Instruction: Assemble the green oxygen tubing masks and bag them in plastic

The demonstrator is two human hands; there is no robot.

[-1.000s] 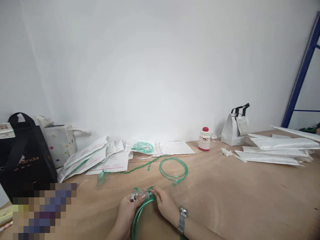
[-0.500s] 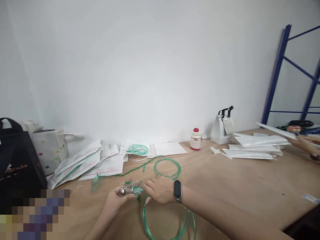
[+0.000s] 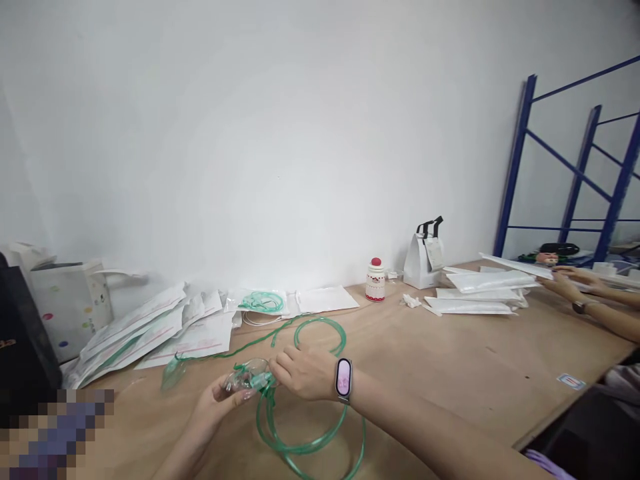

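A clear oxygen mask point(image 3: 242, 377) with a pale green connector point(image 3: 261, 380) is held by my left hand point(image 3: 218, 400), thumb in front. My right hand point(image 3: 304, 373), with a smart band on its wrist, is closed at the connector's right end, where the green tubing point(image 3: 300, 448) meets it; the fingers hide the joint itself. That tubing hangs in loose loops below my hands. Behind them lies another coil of green tubing point(image 3: 320, 321). A second clear green mask point(image 3: 173, 373) rests on the table to the left, with a green strand running from it.
White packets point(image 3: 135, 327) are heaped at the left beside a dotted box point(image 3: 70, 307) and a black bag point(image 3: 25, 347). Toward the back stand a red-topped jar point(image 3: 375, 283) and a white bag point(image 3: 423, 260). At the right, another person's hands point(image 3: 565, 283) touch stacked white packets point(image 3: 480, 293).
The view has turned slightly right, so things appear shifted left. My hands stay together at the mask and connector. More of the other person's arms shows, and my smart band's screen has lit up.
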